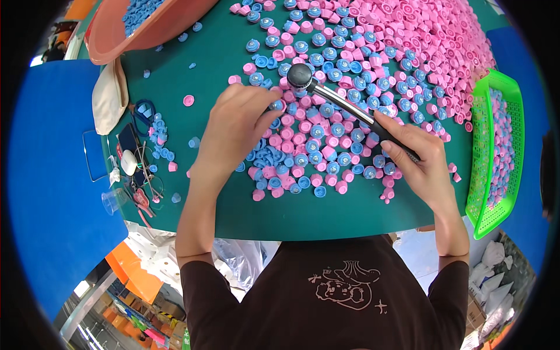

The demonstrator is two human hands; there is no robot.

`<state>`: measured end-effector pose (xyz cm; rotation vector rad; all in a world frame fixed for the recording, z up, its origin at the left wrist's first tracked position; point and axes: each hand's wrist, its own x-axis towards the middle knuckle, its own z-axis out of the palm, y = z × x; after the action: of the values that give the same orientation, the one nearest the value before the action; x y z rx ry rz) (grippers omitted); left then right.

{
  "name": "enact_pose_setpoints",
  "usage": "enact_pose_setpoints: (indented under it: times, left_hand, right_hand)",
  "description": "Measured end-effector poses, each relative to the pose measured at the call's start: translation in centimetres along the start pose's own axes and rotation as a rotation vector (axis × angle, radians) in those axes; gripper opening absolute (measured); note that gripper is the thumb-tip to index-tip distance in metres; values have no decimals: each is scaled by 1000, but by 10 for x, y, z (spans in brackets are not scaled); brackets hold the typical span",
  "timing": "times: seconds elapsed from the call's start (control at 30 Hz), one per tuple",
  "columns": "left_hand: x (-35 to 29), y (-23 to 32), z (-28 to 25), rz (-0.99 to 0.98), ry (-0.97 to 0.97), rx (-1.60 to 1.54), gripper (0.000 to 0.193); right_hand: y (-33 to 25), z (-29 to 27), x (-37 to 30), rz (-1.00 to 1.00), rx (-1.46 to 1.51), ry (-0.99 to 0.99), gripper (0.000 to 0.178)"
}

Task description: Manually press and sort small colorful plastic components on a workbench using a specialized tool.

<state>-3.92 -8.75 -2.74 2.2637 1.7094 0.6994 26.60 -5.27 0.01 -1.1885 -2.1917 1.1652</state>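
Observation:
My right hand is closed round the black grip of a small mallet. Its round black head hangs over the pile, just right of my left fingertips, and a silver strip runs along the shaft. My left hand pinches a small cupcake-shaped piece, blue on top with some pink beneath, partly hidden by the fingers. Around both hands lie many pink plastic cups and blue swirl-topped pieces, some joined into little cupcakes. A cluster of loose blue caps sits below my left hand.
A big heap of pink cups covers the far right of the green table. At the right edge stands a green basket of mixed pieces. A salmon-coloured basin holds blue pieces. Glasses, a pouch and a clear cup lie left.

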Motion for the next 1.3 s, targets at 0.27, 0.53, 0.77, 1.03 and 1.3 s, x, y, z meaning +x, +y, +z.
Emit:
enact_pose_setpoints:
  times: [0.27, 0.53, 0.77, 1.03, 1.3]
  left_hand:
    - [-1, -4, 8, 11, -23, -5, 23]
    - [-18, 8, -10, -191, 98, 11, 15]
    - [-34, 21, 12, -323, 44, -45, 11]
    - [-35, 9, 4, -528, 15, -85, 15]
    - [-34, 7, 14, -290, 104, -32, 20]
  right_hand:
    - [1, 2, -9, 33, 1, -43, 46]
    - [-14, 9, -2, -135, -115, -16, 47]
    - [-16, 16, 7, -124, -219, -87, 47]
    - [-10, 5, 1, -59, -45, 41, 47]
    - [-12, -2, -10, -8, -117, -60, 44]
